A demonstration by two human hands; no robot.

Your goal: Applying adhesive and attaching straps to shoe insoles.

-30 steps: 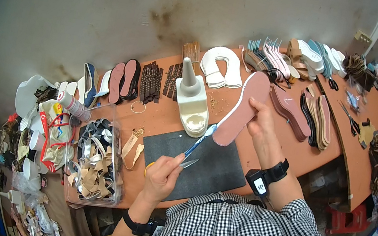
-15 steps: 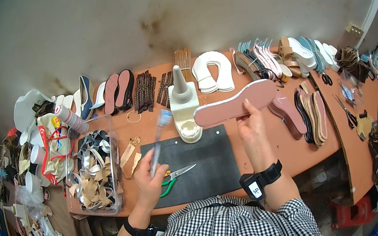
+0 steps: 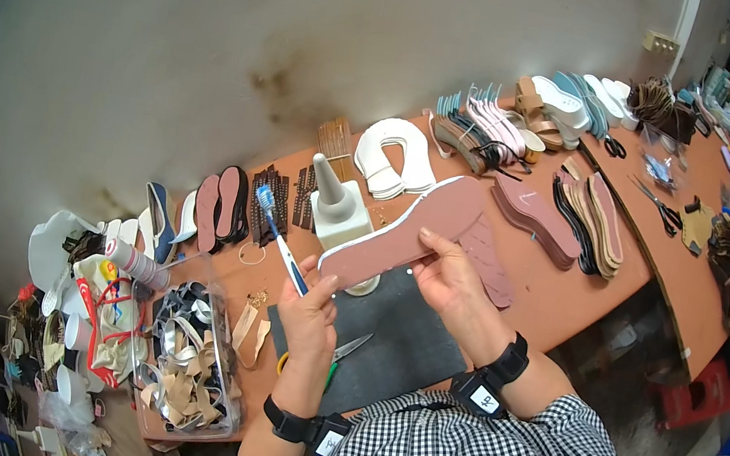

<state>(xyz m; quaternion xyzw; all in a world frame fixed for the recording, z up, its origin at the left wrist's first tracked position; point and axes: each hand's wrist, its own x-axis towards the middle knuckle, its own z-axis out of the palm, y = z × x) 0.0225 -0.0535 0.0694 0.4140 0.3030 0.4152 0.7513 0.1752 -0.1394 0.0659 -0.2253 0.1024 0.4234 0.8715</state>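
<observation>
My right hand (image 3: 457, 288) grips a pink shoe insole (image 3: 419, 228) with a white edge, thumb on its upper face. Part of a second pink piece (image 3: 488, 260) shows just behind this hand; whether it is held too, I cannot tell. In my closed left hand (image 3: 310, 316) is a blue-and-white toothbrush (image 3: 283, 251), bristles up. The left fingertips also meet the insole's near left end. Beneath the insole stands a white bottle-like container with a grey cone top (image 3: 337, 194), partly covered. Scissors (image 3: 352, 348) with green and yellow handles lie on a black mat (image 3: 410, 334), partly behind my left wrist.
To the left, a clear bin (image 3: 235, 400) holds strap scraps. Along the back lie white U-shaped pieces (image 3: 417, 154), brown strips (image 3: 268, 211) and bundled straps (image 3: 491, 123). Stacked pink insoles (image 3: 537, 221) and layered soles (image 3: 605, 222) sit to the right. Black scissors (image 3: 665, 213) rest farther right.
The insole has come left and down, its left end meeting my left hand. The toothbrush has tilted to the left. A second pink piece now shows by my right hand.
</observation>
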